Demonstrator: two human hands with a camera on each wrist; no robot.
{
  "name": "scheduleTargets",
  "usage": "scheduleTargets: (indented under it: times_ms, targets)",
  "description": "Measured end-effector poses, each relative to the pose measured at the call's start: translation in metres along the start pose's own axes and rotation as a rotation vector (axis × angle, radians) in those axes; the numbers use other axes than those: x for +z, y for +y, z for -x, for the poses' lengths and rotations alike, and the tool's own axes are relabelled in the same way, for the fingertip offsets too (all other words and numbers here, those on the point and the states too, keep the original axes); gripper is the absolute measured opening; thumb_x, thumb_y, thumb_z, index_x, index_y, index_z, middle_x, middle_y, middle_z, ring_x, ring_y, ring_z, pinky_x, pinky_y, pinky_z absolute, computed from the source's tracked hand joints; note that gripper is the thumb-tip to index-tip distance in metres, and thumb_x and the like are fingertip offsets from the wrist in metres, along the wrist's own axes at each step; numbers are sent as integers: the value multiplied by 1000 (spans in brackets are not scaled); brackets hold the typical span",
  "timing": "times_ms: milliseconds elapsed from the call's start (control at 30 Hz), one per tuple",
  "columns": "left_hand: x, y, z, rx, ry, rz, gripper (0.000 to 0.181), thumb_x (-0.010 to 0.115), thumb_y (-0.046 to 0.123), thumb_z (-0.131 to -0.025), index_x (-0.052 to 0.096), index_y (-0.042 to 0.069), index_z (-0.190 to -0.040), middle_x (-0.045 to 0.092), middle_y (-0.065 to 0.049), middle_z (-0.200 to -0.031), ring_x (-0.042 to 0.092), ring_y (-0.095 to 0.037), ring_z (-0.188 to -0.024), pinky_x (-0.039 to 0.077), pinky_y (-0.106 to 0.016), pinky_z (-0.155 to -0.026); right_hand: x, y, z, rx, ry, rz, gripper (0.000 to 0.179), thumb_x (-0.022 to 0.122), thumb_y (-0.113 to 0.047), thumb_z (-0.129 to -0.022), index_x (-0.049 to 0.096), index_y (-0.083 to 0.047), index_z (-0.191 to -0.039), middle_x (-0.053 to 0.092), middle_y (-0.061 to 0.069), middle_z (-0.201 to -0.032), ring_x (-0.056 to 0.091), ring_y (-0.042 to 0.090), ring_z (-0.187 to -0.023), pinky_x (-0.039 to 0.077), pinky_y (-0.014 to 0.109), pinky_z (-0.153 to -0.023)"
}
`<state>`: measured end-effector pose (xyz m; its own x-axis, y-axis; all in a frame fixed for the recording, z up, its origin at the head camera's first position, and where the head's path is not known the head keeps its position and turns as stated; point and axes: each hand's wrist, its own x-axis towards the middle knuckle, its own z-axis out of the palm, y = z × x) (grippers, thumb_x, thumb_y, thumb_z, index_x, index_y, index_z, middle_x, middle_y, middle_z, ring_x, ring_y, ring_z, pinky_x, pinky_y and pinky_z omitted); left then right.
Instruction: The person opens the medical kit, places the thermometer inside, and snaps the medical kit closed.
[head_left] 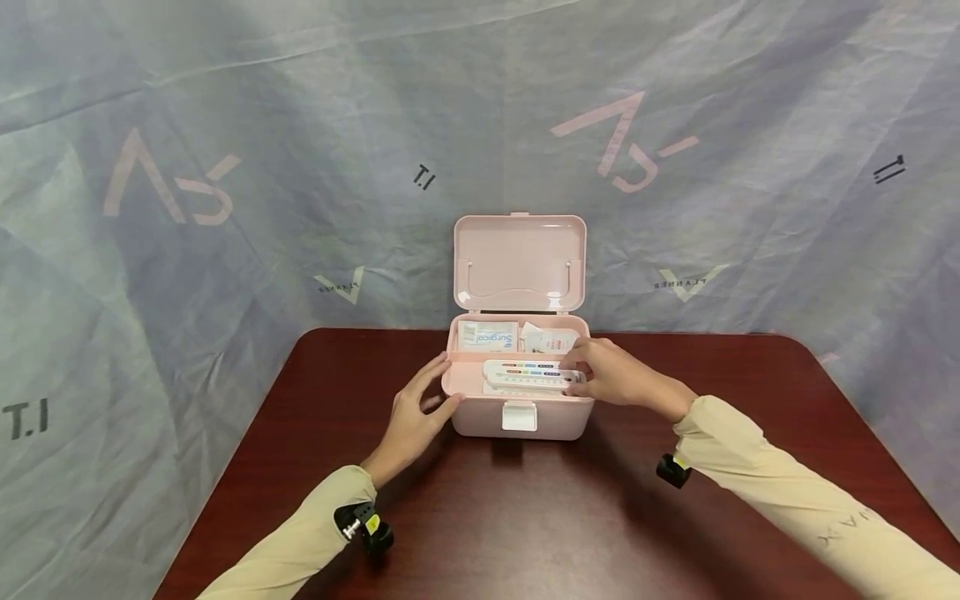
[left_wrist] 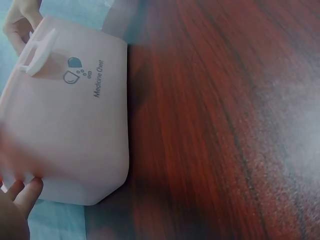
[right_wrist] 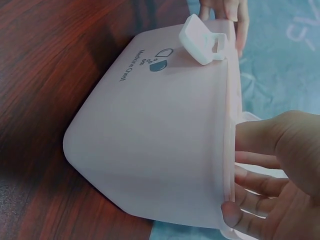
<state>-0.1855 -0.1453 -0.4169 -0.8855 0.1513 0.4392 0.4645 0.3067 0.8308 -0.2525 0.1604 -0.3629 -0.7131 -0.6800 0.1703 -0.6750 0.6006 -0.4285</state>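
Note:
A pink medicine chest point(head_left: 480, 417) stands on the table with its lid point(head_left: 520, 260) raised. Across its front compartment lies a white thermometer point(head_left: 525, 375) with coloured bars and a printed scale. My right hand point(head_left: 618, 375) reaches over the chest's right end and pinches the thermometer's right end between thumb and fingers. Seen from the right wrist, the right fingers point(right_wrist: 262, 190) reach past the rim, which partly hides them. My left hand point(head_left: 411, 421) rests against the chest's left front corner, fingers extended and thumb near the front rim.
In the back compartments sit a packet marked Surgical point(head_left: 487, 336) and a white packet with red print point(head_left: 550, 339). A white latch point(head_left: 519, 417) hangs on the chest's front. Behind the dark red table point(head_left: 510, 517) hangs a grey printed cloth point(head_left: 300, 125).

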Motion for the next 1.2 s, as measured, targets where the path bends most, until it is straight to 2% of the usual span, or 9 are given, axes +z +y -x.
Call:
scheduleTargets:
  times_ms: [167, 267, 300, 400, 533, 633, 800, 1033, 1200]
  targets:
    - [3, -19, -3, -28, 15, -17, 55, 71, 10, -85, 50, -2, -134, 41, -16, -143, 41, -30, -130, 48, -53, -84, -1, 0, 0, 1, 1, -13, 24, 80, -6, -73, 72, 1, -95, 55, 5, -76, 49, 15, -65, 41, 26, -59]
    - [1, -22, -3, -43, 20, -24, 55, 72, 12, -85, 51, 0, -134, 43, -13, -143, 42, -26, -129, 49, -49, -85, -1, 0, -1, -12, -2, -28, 24, 80, -6, -73, 71, 1, -95, 55, 6, -76, 52, 20, -67, 41, 26, -59]
    - [1, -22, -3, -43, 20, -25, 54, 72, 12, -85, 51, 0, -134, 43, -13, -143, 42, -25, -129, 49, -49, -85, 0, 0, -2, -16, -2, -30, 24, 80, -6, -73, 71, 1, -95, 55, 6, -76, 53, 22, -67, 41, 26, -59]
    - [-4, -4, -4, -60, 2, -16, 54, 71, 8, -85, 50, -4, -133, 42, -18, -142, 43, -31, -128, 47, -53, -86, 0, -1, -3, -22, 2, -31, 25, 81, -6, -73, 71, 1, -95, 55, 5, -75, 53, 23, -67, 41, 26, -59]
    - [-6, -2, -8, -85, -21, -46, 55, 72, 9, -84, 50, -2, -133, 43, -17, -141, 44, -30, -127, 47, -51, -88, 1, 0, -3, -19, 9, -28, 25, 81, -8, -73, 71, 1, -95, 54, 6, -73, 53, 24, -66, 41, 26, -59]
    - [-4, -15, -11, -85, -33, -93, 56, 73, 14, -84, 51, 2, -134, 44, -12, -139, 45, -25, -126, 49, -45, -87, 1, 0, -2, -10, 15, -25, 25, 81, -7, -72, 71, 0, -94, 54, 6, -72, 53, 24, -66, 41, 26, -59]
    - [-5, -10, -17, -101, -63, -134, 55, 72, 11, -83, 51, 0, -133, 45, -13, -136, 45, -25, -124, 49, -43, -88, -2, -2, -1, 15, 29, -33, 26, 82, -7, -72, 72, 1, -95, 58, 6, -74, 56, 23, -67, 43, 27, -60]
    - [-10, -8, -26, -112, -88, -167, 52, 68, 10, -86, 50, -2, -133, 44, -14, -134, 46, -30, -123, 48, -41, -90, -10, 3, -2, 68, 62, -120, 23, 76, -4, -77, 71, 2, -98, 61, 4, -71, 55, 17, -63, 44, 26, -53]
    - [-17, -2, -39, -99, -103, -211, 50, 67, 12, -87, 51, -2, -132, 47, -14, -133, 47, -30, -121, 48, -42, -90, -19, 7, -3, 82, 108, -115, 24, 77, -7, -77, 70, 3, -98, 63, 4, -76, 56, 16, -67, 45, 29, -60]
